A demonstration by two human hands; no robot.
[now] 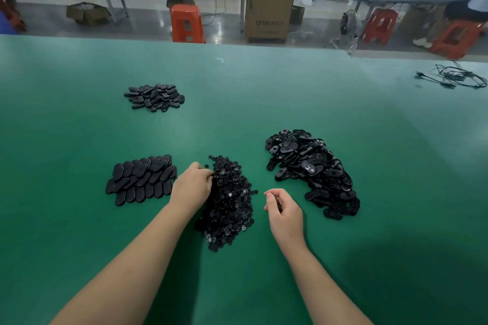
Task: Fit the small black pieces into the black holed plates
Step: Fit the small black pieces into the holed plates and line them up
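Note:
A heap of small black pieces [229, 200] lies on the green table between my hands. My left hand [191, 187] rests on the heap's left edge, fingertips curled into the pieces; whether it grips one is hidden. My right hand [284, 212] hovers just right of the heap, fingers curled and apart, with nothing visible in it. A loose pile of black holed plates [311, 169] lies to the right. A neat overlapping stack of oval plates [141, 179] sits left of my left hand. Another small pile of plates [155, 97] lies farther back.
The green table [237, 92] stretches wide around the piles. A tangle of black cable [456, 77] lies at the far right. Beyond the table edge stand orange stools [187, 23], a cardboard box [268, 14] and a long workbench with a seated person at the right.

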